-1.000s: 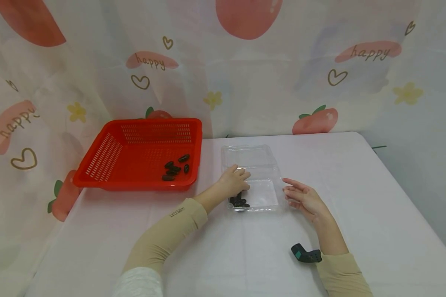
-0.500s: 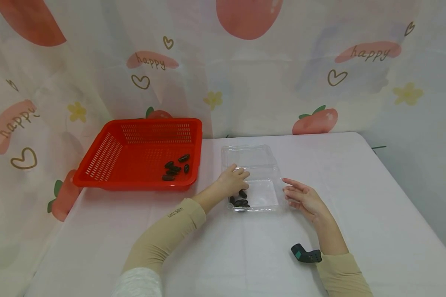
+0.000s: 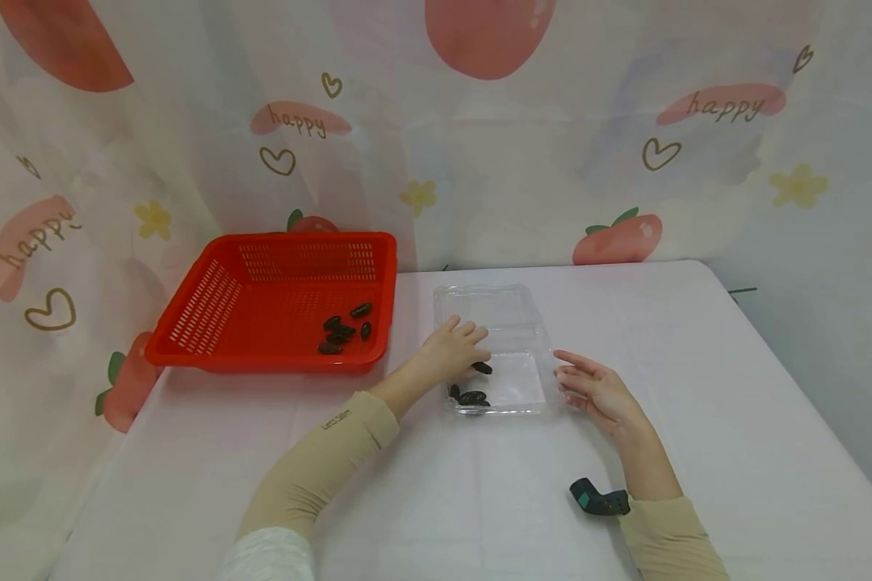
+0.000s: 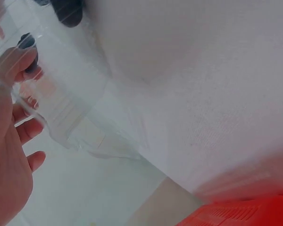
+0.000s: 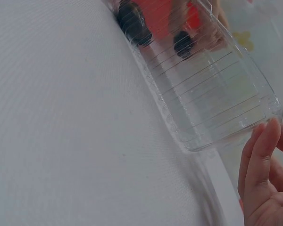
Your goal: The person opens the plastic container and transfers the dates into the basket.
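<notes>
My left hand (image 3: 446,353) is over the left side of an open clear plastic clamshell box (image 3: 519,379). Between its thumb and finger it pinches a dark oval date-like fruit (image 4: 28,43), while the other fingers stay spread. Several more dark fruits (image 3: 472,398) lie in the box's near left corner. At the box's right edge is my right hand (image 3: 599,395), its fingers relaxed. The right wrist view puts its fingertips (image 5: 272,125) at the corner of the rim, seemingly touching it.
A red plastic basket (image 3: 262,365) stands at the table's back left, with several dark fruits (image 3: 337,333) in its right part. A black angled object with a teal patch (image 3: 599,498) sits beside my right wrist. White cloth (image 3: 421,500) covers the table.
The left hand shifts slightly, and the dark fruit at its fingertips moves a little farther back and right, away from the fruits in the corner. My right hand stays put.
</notes>
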A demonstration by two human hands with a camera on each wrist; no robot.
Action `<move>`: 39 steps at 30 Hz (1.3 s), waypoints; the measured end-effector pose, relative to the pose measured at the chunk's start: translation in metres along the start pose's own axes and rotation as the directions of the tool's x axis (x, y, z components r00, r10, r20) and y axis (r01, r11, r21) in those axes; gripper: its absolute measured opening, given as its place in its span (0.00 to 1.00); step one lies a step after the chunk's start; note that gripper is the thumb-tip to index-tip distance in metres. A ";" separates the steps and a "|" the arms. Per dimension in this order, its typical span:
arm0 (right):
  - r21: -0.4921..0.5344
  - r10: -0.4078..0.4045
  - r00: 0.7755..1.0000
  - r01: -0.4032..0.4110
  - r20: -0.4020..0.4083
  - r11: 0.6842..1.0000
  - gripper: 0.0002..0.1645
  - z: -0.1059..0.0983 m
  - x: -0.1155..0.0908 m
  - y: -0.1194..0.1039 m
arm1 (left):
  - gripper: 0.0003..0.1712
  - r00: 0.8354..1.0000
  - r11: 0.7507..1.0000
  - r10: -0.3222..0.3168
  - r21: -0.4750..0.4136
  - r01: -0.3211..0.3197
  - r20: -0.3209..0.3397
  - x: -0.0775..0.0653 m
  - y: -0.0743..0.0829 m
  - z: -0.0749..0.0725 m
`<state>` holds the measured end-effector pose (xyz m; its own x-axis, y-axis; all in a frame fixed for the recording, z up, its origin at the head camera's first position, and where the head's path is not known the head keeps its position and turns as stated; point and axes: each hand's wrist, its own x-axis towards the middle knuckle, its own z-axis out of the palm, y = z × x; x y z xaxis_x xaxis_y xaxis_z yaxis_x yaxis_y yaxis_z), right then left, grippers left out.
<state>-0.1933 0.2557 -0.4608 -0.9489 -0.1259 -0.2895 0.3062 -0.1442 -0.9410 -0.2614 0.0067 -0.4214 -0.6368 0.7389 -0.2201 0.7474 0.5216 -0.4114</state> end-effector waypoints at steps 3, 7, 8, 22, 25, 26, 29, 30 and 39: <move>-0.002 0.002 1.000 -0.002 -0.004 1.000 0.26 0.000 0.000 0.000 | 0.21 0.999 1.000 -0.016 -0.024 0.015 -0.044 -0.002 -0.004 -0.003; -0.004 0.002 1.000 -0.002 -0.005 1.000 0.27 0.000 0.000 0.001 | 0.20 0.994 0.997 -0.053 -0.053 0.048 -0.096 -0.004 -0.010 -0.005; -0.003 0.004 1.000 -0.004 -0.005 1.000 0.27 0.000 0.000 0.001 | 0.20 0.992 0.997 -0.064 -0.056 0.058 -0.106 -0.004 -0.013 -0.006; -0.013 0.008 1.000 -0.009 -0.020 1.000 0.27 0.000 -0.001 0.000 | 0.15 0.921 0.949 -0.292 -0.196 0.246 -0.257 -0.031 -0.059 -0.018; -0.013 0.007 1.000 -0.008 -0.018 1.000 0.27 0.000 -0.002 0.000 | 0.12 0.890 0.924 -0.361 -0.233 0.302 -0.279 -0.039 -0.069 -0.016; -0.012 0.007 1.000 -0.008 -0.018 1.000 0.27 0.000 -0.002 0.000 | 0.12 0.881 0.915 -0.382 -0.250 0.317 -0.280 -0.042 -0.073 -0.015; -0.016 0.008 1.000 -0.008 -0.019 1.000 0.28 0.001 -0.002 0.000 | 0.14 0.861 0.880 -0.443 -0.306 0.363 -0.250 -0.050 -0.082 -0.012; -0.019 0.008 1.000 -0.009 -0.020 1.000 0.28 0.001 -0.002 -0.001 | 0.15 0.858 0.870 -0.458 -0.316 0.378 -0.234 -0.053 -0.085 -0.011; -0.025 0.010 1.000 -0.010 -0.019 1.000 0.30 0.001 -0.002 -0.001 | 0.16 0.814 0.799 -0.548 -0.410 0.441 -0.192 -0.080 -0.108 0.010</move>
<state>-0.1921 0.2551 -0.4590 -0.9471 -0.1085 -0.3020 0.3139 -0.1183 -0.9421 -0.2926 -0.1134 -0.3686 -0.8917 0.3978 0.2158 0.3938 0.9170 -0.0634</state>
